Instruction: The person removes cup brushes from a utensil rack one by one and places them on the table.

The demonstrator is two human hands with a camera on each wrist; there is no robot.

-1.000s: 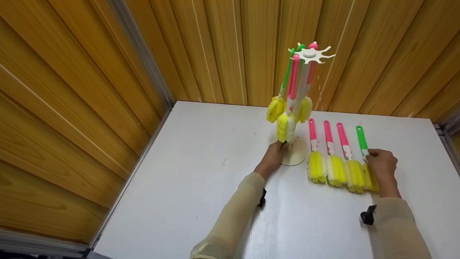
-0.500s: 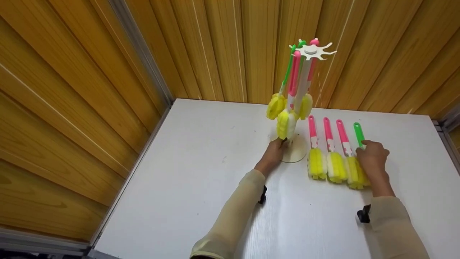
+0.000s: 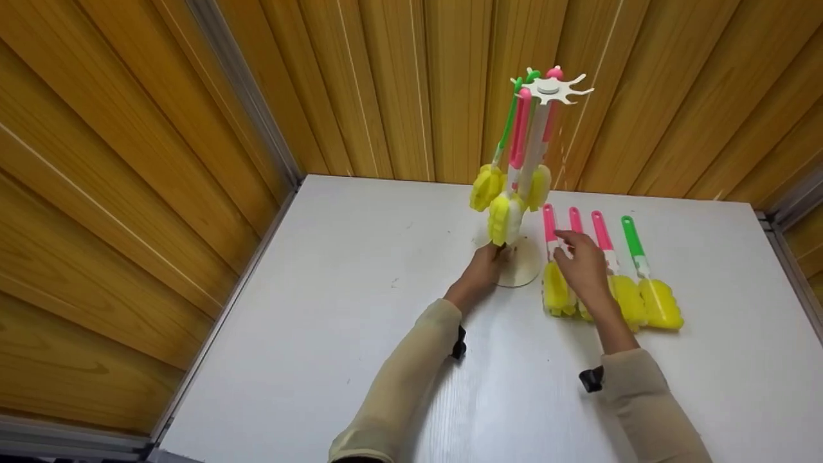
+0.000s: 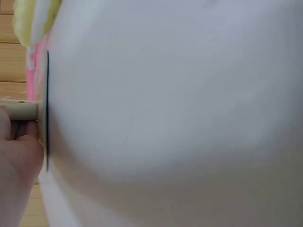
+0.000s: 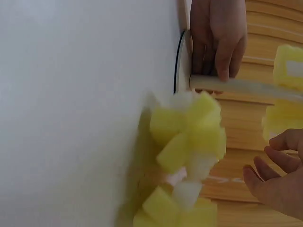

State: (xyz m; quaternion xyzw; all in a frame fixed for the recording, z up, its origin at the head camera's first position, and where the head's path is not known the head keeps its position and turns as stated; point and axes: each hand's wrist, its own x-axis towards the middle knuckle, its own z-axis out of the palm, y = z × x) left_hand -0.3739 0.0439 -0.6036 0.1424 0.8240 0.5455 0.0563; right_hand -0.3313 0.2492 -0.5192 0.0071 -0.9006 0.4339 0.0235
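Observation:
A white rack (image 3: 535, 141) with curved hooks stands upright on a round base. Pink and green sponge brushes with yellow-and-white heads hang from it, among them a pink one (image 3: 519, 141) at the front. Low on its post (image 4: 21, 112), just above the base, my left hand (image 3: 477, 275) grips it. My right hand (image 3: 586, 269) reaches over the row on the table, thumb and fingers spread apart and holding nothing. Its fingertips are right by the handle of the leftmost pink brush (image 3: 558, 289); it partly hides the second brush. In the right wrist view these fingers (image 5: 253, 182) are loosely bent.
Right of the rack lie three pink brushes and, at the row's right end, a green brush (image 3: 632, 236), heads toward me. The white table (image 3: 308, 308) meets wood-panelled walls (image 3: 386, 90) behind and at the left.
My right hand has left the green brush at the row's right end and moved left to the leftmost pink brush. The left hand keeps its hold on the rack.

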